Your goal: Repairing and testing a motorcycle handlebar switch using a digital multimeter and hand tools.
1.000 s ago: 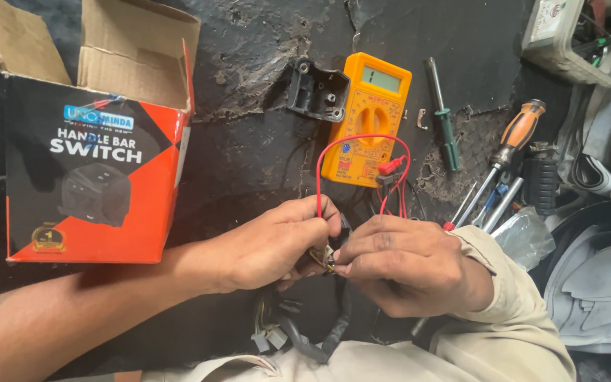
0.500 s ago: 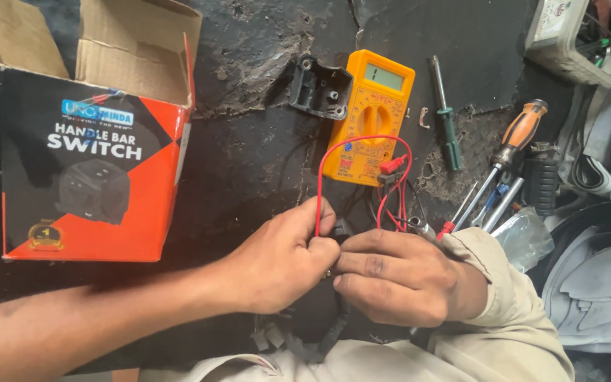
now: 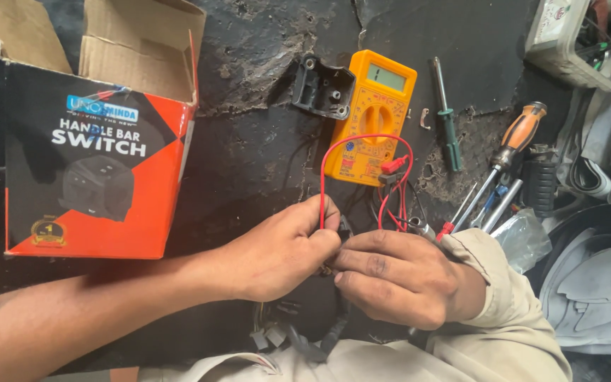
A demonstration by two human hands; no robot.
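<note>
At far left the open red and black cardboard box stands with its flaps up; you can't see inside it. Your left hand is pinched shut on the red probe lead, a thin wire looping up from your fingertips to the yellow multimeter. Beside the meter lies a black plastic housing. Your right hand meets the left, fingers closed on a small part of the black wiring harness trailing below both hands. Right of that lie screwdrivers, and a grey tray of small parts sits top right.
</note>
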